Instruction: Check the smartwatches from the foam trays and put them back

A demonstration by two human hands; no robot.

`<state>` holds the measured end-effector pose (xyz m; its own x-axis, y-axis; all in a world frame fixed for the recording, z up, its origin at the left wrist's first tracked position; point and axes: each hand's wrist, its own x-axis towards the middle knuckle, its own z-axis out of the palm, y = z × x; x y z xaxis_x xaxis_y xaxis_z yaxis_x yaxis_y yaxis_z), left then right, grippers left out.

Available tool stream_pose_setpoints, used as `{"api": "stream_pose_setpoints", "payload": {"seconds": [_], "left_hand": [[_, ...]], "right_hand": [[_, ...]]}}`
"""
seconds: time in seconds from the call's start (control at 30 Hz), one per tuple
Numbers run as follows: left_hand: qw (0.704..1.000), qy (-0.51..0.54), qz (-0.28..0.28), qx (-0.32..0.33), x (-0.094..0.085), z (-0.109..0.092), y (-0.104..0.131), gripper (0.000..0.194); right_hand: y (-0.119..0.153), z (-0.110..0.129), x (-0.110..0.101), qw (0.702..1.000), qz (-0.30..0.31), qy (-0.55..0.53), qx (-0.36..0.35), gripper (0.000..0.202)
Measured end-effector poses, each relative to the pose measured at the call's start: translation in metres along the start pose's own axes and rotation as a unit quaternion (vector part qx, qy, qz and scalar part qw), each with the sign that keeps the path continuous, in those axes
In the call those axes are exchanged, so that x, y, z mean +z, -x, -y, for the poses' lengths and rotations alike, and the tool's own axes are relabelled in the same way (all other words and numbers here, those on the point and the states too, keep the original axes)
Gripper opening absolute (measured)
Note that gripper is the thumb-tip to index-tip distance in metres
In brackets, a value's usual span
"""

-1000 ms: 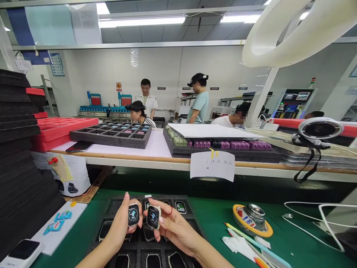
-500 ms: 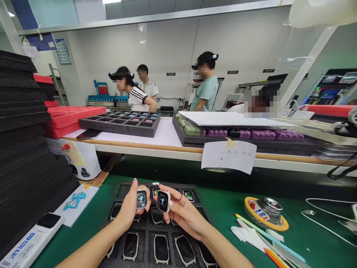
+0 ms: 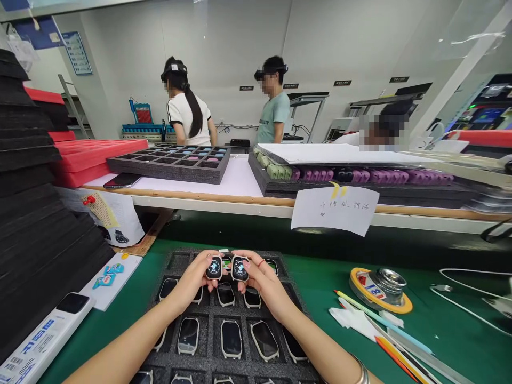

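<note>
Two watch cases with lit round dials are held side by side above a black foam tray (image 3: 206, 333). My left hand (image 3: 194, 280) is closed on the left watch (image 3: 214, 268), its thumb at the upper edge. My right hand (image 3: 262, 280) grips the right watch (image 3: 240, 268) between thumb and fingers. A small gap separates the two watches. Below them, the tray's compartments hold several watch cases with dark screens, such as one dark watch (image 3: 231, 340). Behind the hands, a watch with a green-and-white screen (image 3: 226, 263) is partly hidden.
Black foam sheets (image 3: 28, 213) are stacked at the left, near a white box (image 3: 44, 341). A yellow tape roll (image 3: 380, 290) and pens (image 3: 384, 322) lie at the right. Ahead, a shelf (image 3: 240, 205) carries foam trays. Several people are beyond it.
Both watches are now level and closer together, their dials facing me more squarely. My left thumb has come down onto its watch. The view has shifted, and one person beyond the shelf has turned away.
</note>
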<state>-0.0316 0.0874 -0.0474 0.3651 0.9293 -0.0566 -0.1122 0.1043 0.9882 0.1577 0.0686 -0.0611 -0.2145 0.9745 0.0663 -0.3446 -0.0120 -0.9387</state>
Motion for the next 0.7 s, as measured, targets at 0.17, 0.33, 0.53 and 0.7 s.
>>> {"api": "stream_pose_setpoints", "payload": {"seconds": [0.17, 0.33, 0.53, 0.7], "left_hand": [[0.999, 0.006, 0.038, 0.008, 0.0021, -0.0066, 0.0029, 0.041], [0.999, 0.003, 0.045, 0.015, 0.0018, -0.0068, 0.0035, 0.040], [0.999, 0.000, 0.045, 0.016, 0.0015, -0.0092, 0.0050, 0.044], [0.999, -0.005, 0.044, 0.020, 0.0015, -0.0081, 0.0047, 0.047]], "right_hand": [[0.0010, 0.0038, 0.0019, 1.000, 0.007, 0.023, -0.006, 0.040], [0.0022, 0.0057, 0.0024, 0.999, 0.004, 0.036, -0.009, 0.039], [0.0029, 0.0061, 0.0015, 0.999, 0.006, 0.045, -0.013, 0.040], [0.0026, 0.0041, 0.0013, 0.999, 0.006, 0.045, -0.016, 0.042]]}}
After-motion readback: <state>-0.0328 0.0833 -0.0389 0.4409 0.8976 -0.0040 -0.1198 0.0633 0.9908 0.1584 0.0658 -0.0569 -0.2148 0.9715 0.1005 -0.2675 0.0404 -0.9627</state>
